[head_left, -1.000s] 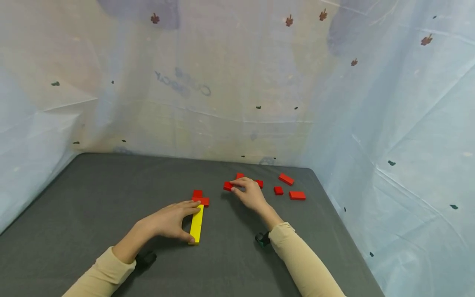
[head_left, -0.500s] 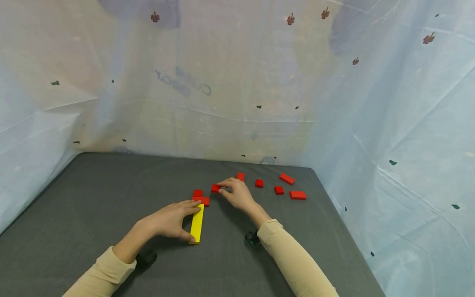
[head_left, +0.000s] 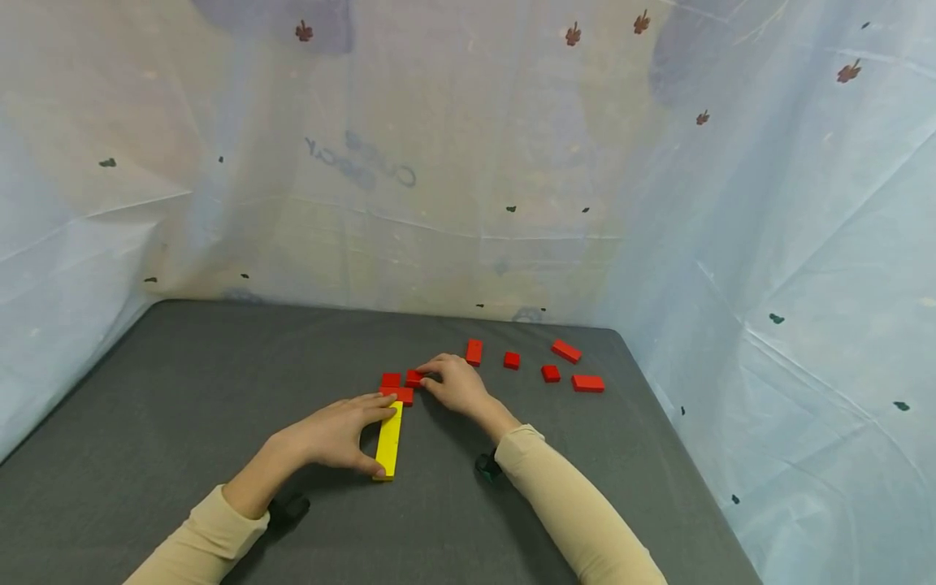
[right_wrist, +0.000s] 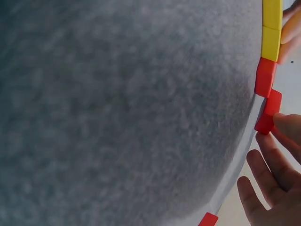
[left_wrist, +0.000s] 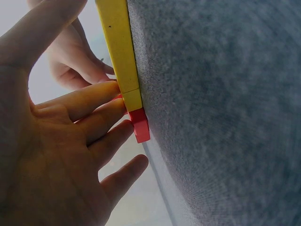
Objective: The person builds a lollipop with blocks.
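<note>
A yellow strip [head_left: 389, 445], with a seam between its pieces, lies lengthwise on the dark table. My left hand [head_left: 332, 434] spans it: the thumb touches near its close end, and straight, spread fingers [left_wrist: 101, 117] rest along its far end. A red block [head_left: 400, 396] lies crosswise against that far end, and a smaller-looking red block [head_left: 391, 379] sits just beyond. My right hand [head_left: 458, 385] pinches another red block [right_wrist: 269, 111] between thumb and fingers, at the right of that pair. It appears slightly tilted in the right wrist view; whether it touches them I cannot tell.
Several loose red blocks lie at the back right, among them an upright-lying long one [head_left: 474, 352], a small one [head_left: 512, 360] and another long one [head_left: 588, 383]. A pale, printed curtain [head_left: 439, 162] hangs behind the grey-black table [head_left: 241, 382].
My right hand has carried its red block leftward and slightly nearer, from beside the loose blocks to the red pair. The left hand stays on the yellow strip.
</note>
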`<state>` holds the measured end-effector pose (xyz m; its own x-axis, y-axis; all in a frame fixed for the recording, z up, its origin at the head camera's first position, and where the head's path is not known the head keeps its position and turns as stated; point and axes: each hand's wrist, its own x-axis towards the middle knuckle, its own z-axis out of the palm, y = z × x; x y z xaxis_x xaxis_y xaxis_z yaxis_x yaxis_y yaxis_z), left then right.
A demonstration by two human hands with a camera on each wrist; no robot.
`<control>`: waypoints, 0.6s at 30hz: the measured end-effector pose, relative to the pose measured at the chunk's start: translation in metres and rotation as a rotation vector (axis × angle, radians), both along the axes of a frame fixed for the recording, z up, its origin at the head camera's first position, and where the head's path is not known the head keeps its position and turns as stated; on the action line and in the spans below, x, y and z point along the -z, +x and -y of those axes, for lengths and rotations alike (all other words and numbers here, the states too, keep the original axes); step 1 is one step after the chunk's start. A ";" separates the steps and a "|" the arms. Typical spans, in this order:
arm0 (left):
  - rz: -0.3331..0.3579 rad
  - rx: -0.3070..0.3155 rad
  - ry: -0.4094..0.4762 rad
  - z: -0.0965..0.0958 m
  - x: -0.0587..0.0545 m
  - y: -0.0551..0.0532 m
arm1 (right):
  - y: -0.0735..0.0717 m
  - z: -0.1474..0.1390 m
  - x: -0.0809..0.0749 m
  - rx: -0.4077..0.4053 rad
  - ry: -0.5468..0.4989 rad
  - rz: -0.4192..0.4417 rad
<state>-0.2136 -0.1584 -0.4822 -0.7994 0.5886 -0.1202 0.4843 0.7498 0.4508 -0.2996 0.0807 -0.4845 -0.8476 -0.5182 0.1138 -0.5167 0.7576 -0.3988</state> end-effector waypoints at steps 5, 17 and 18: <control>-0.016 -0.002 0.001 0.000 0.002 0.000 | -0.001 0.005 0.000 -0.002 0.020 -0.006; -0.024 0.005 0.011 0.000 0.003 0.001 | -0.001 0.011 0.004 -0.013 0.051 -0.005; -0.023 0.000 0.008 0.000 0.003 0.001 | -0.001 0.011 0.004 -0.013 0.050 -0.005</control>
<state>-0.2129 -0.1588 -0.4855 -0.8018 0.5897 -0.0969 0.4951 0.7462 0.4451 -0.3008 0.0695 -0.4886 -0.8402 -0.5345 0.0916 -0.5287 0.7697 -0.3577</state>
